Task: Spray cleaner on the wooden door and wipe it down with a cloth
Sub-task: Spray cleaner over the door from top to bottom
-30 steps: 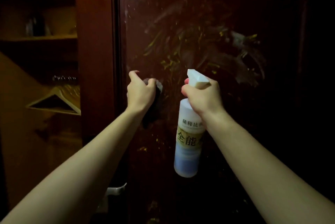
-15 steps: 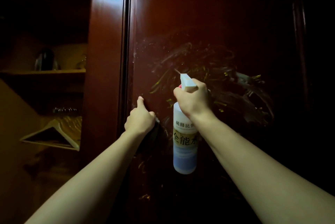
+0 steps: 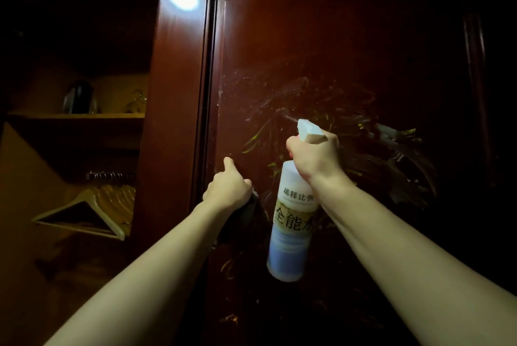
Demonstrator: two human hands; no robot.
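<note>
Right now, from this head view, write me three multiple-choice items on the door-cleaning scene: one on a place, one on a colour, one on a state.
1. Where are the wooden hangers?
A. In the open closet left of the door
B. Hooked on the door panel
C. In the right hand

2. What colour is the spray head of the spray bottle?
A. Black
B. White
C. Green

3. What is the left hand doing?
A. Hanging open and free
B. Squeezing the trigger
C. Closed on a dark cloth at the door

Answers:
1. A, they hang in the closet, below its shelf.
2. B, the head above the right hand is white.
3. C, the dark cloth shows under the closed fingers at the panel's left edge.
</note>
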